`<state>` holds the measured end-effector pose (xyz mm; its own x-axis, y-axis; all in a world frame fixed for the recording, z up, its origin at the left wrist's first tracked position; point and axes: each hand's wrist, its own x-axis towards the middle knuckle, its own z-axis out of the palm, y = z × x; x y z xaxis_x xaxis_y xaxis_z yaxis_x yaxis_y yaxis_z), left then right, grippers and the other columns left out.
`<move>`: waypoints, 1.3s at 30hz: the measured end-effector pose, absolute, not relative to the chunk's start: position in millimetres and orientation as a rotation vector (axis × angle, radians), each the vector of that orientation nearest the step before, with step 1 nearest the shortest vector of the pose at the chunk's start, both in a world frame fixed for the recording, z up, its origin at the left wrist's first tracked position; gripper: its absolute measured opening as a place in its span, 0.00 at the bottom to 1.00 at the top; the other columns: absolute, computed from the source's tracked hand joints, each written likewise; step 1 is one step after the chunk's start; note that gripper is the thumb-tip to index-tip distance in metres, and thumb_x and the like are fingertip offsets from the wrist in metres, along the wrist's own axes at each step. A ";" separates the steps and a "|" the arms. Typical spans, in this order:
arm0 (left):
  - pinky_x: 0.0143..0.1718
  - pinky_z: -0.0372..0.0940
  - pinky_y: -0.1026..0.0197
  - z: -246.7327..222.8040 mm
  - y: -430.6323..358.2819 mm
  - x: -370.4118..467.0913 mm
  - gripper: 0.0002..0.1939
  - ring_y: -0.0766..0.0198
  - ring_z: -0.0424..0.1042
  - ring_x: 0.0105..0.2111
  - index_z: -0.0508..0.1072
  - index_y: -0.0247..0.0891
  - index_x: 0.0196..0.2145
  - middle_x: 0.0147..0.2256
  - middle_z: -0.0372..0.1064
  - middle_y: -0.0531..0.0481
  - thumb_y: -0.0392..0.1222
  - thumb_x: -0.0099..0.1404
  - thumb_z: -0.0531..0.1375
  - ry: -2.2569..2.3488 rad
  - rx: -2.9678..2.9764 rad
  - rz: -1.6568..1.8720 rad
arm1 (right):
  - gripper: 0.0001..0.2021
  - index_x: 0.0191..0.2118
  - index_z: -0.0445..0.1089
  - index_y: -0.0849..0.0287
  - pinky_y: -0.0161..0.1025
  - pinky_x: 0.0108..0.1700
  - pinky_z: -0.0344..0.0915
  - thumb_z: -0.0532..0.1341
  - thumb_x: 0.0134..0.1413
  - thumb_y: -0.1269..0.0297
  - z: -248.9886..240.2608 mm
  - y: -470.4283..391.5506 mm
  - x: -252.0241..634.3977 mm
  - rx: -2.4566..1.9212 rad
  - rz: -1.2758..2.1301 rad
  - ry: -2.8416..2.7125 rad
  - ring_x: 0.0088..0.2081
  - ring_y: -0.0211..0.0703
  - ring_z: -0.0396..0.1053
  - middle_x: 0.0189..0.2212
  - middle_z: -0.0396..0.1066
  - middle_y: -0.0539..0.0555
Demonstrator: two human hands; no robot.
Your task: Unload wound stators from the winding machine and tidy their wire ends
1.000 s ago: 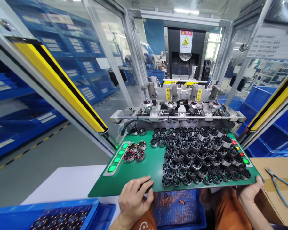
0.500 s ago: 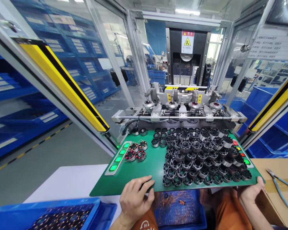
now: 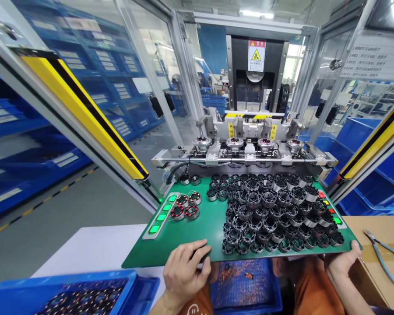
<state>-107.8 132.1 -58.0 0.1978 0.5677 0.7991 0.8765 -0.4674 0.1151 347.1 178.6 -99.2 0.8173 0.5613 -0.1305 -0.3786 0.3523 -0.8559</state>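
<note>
My left hand (image 3: 186, 269) rests at the front edge of the green tabletop (image 3: 170, 249), its fingers loosely bent over the rim and the thumb apart; nothing is in it. At the right front corner, my right hand (image 3: 343, 262) holds the tabletop's edge, thumb on top and the other fingers hidden underneath. Stacked rows of bare black-and-silver stator cores (image 3: 269, 223) cover the right half. Several wound stators (image 3: 185, 205) with red or copper coils sit at the left. Behind stands a winding machine (image 3: 249, 151) with stators in its holders.
Green-lit buttons (image 3: 162, 218) line the left side; a red button (image 3: 321, 194) is at the right. A blue bin (image 3: 118, 280) of wound stators stands front left. Below lies a blue tray (image 3: 243, 293) with copper scraps. Cutting pliers (image 3: 379, 253) lie on a cardboard box (image 3: 361, 284). Yellow posts (image 3: 92, 122) flank the machine.
Both hands stay where they were. The view shifts slightly, and the machine's striped bar appears a little higher.
</note>
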 end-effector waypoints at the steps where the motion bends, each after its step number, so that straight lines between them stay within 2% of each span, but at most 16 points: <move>1: 0.42 0.64 0.55 -57.9 131.9 -107.8 0.06 0.59 0.73 0.39 0.76 0.43 0.41 0.41 0.78 0.50 0.36 0.71 0.58 -1.354 -2.114 -1.161 | 0.31 0.50 0.74 0.57 0.54 0.53 0.73 0.54 0.52 0.38 -98.7 178.3 346.7 -1.050 0.623 -0.191 0.53 0.55 0.72 0.50 0.77 0.55; 8: 0.42 0.63 0.55 -56.6 132.4 -106.6 0.06 0.59 0.73 0.39 0.76 0.43 0.41 0.41 0.78 0.50 0.36 0.71 0.58 -1.357 -2.115 -1.170 | 0.30 0.50 0.75 0.57 0.53 0.54 0.72 0.53 0.54 0.40 -98.3 177.3 345.2 -1.052 0.640 -0.165 0.54 0.54 0.72 0.51 0.77 0.54; 16: 0.42 0.64 0.55 -57.5 131.9 -107.4 0.06 0.59 0.73 0.39 0.76 0.43 0.41 0.41 0.78 0.50 0.36 0.70 0.59 -1.361 -2.115 -1.169 | 0.31 0.51 0.74 0.58 0.56 0.55 0.72 0.55 0.53 0.39 -102.1 178.2 347.1 -1.034 0.644 -0.179 0.55 0.56 0.72 0.51 0.77 0.56; 21: 0.42 0.64 0.55 -58.4 132.2 -107.7 0.06 0.59 0.73 0.39 0.76 0.44 0.41 0.41 0.78 0.50 0.36 0.70 0.59 -1.365 -2.108 -1.174 | 0.31 0.51 0.74 0.57 0.54 0.54 0.72 0.55 0.53 0.38 -101.1 177.9 346.5 -1.032 0.626 -0.193 0.54 0.55 0.71 0.51 0.76 0.56; 29: 0.42 0.64 0.55 -59.6 131.9 -108.0 0.06 0.59 0.73 0.39 0.76 0.44 0.41 0.41 0.78 0.49 0.36 0.70 0.59 -1.368 -2.114 -1.171 | 0.29 0.49 0.75 0.57 0.54 0.55 0.72 0.53 0.55 0.39 -98.1 178.1 344.6 -1.047 0.625 -0.194 0.54 0.54 0.72 0.50 0.77 0.54; 39: 0.42 0.64 0.55 -59.2 132.1 -107.5 0.06 0.58 0.73 0.39 0.76 0.44 0.41 0.42 0.78 0.49 0.37 0.70 0.59 -1.363 -2.109 -1.167 | 0.30 0.51 0.75 0.57 0.56 0.58 0.70 0.54 0.54 0.40 -96.2 178.0 343.6 -1.035 0.629 -0.197 0.56 0.56 0.71 0.52 0.76 0.55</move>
<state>-107.5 132.1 -59.2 0.1891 0.5707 0.7991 0.8774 -0.4636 0.1234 343.6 178.0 -96.2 0.8085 0.5725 -0.1358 -0.3932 0.3540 -0.8486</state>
